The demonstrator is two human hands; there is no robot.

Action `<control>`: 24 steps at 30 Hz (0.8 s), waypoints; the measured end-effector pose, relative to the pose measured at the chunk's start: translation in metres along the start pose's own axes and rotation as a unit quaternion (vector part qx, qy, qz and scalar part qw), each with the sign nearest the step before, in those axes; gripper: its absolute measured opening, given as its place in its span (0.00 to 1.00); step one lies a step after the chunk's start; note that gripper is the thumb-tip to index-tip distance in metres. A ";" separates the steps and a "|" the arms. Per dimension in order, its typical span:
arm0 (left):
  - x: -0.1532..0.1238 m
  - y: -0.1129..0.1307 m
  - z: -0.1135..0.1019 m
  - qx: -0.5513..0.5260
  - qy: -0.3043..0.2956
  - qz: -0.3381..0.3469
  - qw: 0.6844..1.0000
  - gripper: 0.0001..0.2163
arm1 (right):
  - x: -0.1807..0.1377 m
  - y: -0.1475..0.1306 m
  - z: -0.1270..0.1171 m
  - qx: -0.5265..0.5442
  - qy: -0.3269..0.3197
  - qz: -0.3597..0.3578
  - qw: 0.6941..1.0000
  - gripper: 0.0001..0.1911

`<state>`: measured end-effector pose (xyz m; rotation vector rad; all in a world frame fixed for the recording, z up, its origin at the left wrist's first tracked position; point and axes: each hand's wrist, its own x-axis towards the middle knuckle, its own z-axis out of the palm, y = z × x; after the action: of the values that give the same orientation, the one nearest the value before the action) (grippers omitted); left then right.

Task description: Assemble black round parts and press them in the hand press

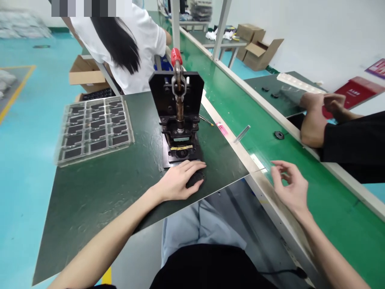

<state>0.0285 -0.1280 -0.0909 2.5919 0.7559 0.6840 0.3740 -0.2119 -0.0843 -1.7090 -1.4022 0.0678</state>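
My left hand (180, 181) rests on the dark green tabletop, its thumb and fingers closed around a black round part (196, 178) that lies flat on the surface. Just beyond the fingertips stands a black hand press (177, 108) with a red-capped lever (176, 56). A yellow strip (181, 147) crosses the press base. Over the near edge of the green conveyor belt hangs my right hand (291, 188), fingers curved, thumb and index finger apart. Nothing shows between them. Farther along the belt is another black round part (279, 135).
A clear plastic tray (130, 120) of black parts sits on the table's left. A clear bar (242, 134) and a pink item (221, 128) are along the belt's edge. A co-worker's arms (314, 120) are across the belt; another person (141, 44) sits beyond the press.
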 end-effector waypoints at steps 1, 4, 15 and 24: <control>0.001 -0.002 -0.006 -0.019 -0.035 0.018 0.999 0.21 | -0.001 0.006 0.001 0.016 -0.047 -0.003 0.999 0.12; 0.001 -0.007 -0.016 -0.042 -0.103 0.030 0.993 0.24 | -0.003 0.014 0.006 0.046 -0.139 -0.017 0.989 0.16; -0.004 -0.001 0.018 0.002 0.022 -0.033 0.999 0.24 | 0.000 -0.003 0.010 -0.006 -0.034 -0.036 0.999 0.13; -0.007 0.005 0.024 0.037 0.020 -0.049 0.998 0.28 | 0.036 -0.101 0.119 0.290 -0.254 -0.049 0.922 0.19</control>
<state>0.0381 -0.1413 -0.1110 2.5935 0.9301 0.6930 0.2452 -0.1173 -0.0728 -1.1566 -1.6211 0.8391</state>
